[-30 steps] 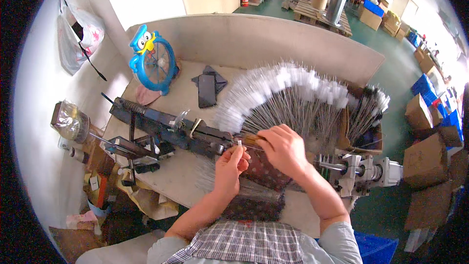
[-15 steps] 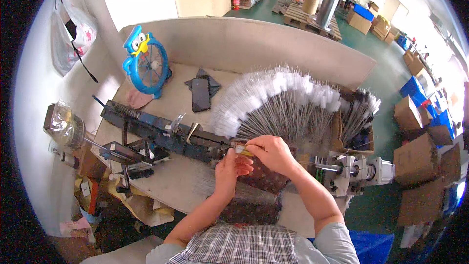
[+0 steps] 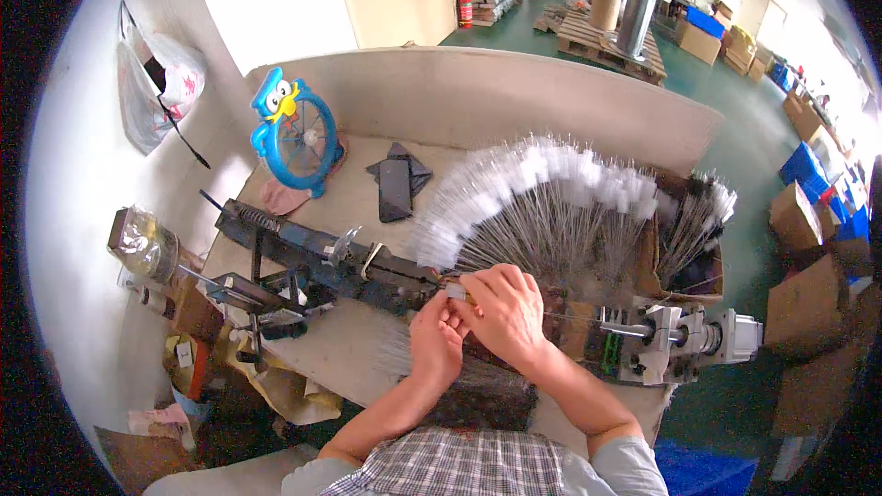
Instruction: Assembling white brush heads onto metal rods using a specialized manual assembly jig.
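Observation:
My left hand (image 3: 436,342) and my right hand (image 3: 503,314) meet at the near end of a black metal fixture (image 3: 317,253). Their fingers are closed together around a small white piece with a yellowish edge (image 3: 456,291), too small to name; most of it is hidden. From beside my right hand a thin wire (image 3: 565,316) runs toward the shaft (image 3: 625,327) of a motor unit. Behind my hands fans a large row of wire brushes (image 3: 542,211) with white bristle tips. More thin wires lie below my wrists.
A cardboard box (image 3: 684,289) with more brushes stands at the right. On the table are a phone (image 3: 395,190) and a blue cartoon fan (image 3: 299,142). The motor unit (image 3: 684,342) sits at the right edge. A low partition (image 3: 514,92) borders the back.
My right hand has come down and closer to my left, now covering more of the small piece. A wire now shows between my right hand and the shaft. The whole view has shifted slightly.

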`<action>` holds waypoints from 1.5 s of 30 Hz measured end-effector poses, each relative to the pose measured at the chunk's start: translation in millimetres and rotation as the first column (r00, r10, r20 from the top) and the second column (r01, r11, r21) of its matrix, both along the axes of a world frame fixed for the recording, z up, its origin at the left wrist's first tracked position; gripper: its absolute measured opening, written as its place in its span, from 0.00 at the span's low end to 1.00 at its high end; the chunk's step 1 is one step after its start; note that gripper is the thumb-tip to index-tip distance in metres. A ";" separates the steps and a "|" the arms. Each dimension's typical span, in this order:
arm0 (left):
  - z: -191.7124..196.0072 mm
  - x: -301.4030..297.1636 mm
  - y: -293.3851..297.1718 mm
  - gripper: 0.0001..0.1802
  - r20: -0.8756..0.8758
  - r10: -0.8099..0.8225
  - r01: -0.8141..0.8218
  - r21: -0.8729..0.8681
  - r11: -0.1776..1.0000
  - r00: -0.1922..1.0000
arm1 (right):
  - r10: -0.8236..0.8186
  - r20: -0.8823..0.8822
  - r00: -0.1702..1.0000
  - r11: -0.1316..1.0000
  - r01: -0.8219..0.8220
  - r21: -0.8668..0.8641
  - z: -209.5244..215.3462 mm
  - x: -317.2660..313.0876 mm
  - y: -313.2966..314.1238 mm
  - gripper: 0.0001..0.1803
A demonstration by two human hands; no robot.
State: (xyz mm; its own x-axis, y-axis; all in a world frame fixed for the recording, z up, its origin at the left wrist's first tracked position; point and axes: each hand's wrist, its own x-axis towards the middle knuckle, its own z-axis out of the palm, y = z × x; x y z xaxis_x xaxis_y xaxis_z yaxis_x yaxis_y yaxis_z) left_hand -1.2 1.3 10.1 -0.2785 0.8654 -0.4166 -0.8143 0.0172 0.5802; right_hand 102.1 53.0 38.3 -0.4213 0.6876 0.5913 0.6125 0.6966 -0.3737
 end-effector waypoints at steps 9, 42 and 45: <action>-19.3 -5.4 0.1 0.02 -0.040 0.052 -0.047 0.112 0.993 0.998 | 0.103 0.049 0.993 0.993 -0.106 0.058 -0.6 9.0 -0.9 0.12; -15.4 -0.4 1.2 0.05 0.006 0.064 -0.064 0.113 0.992 0.998 | 0.039 0.012 0.999 0.998 -0.040 0.041 -2.5 7.2 -7.1 0.14; -16.8 -0.6 0.5 0.04 0.031 0.069 -0.072 0.135 0.988 0.997 | 0.053 0.020 0.998 0.998 -0.053 0.028 -1.3 9.0 -6.3 0.14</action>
State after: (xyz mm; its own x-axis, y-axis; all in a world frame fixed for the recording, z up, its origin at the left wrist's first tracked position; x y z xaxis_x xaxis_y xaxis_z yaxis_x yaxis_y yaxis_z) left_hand -1.7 1.8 -6.7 -0.3311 0.8932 -0.3042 -0.8259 -0.1184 0.5512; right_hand 111.1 46.7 37.0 -0.4682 0.6466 0.6022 0.5810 0.7388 -0.3416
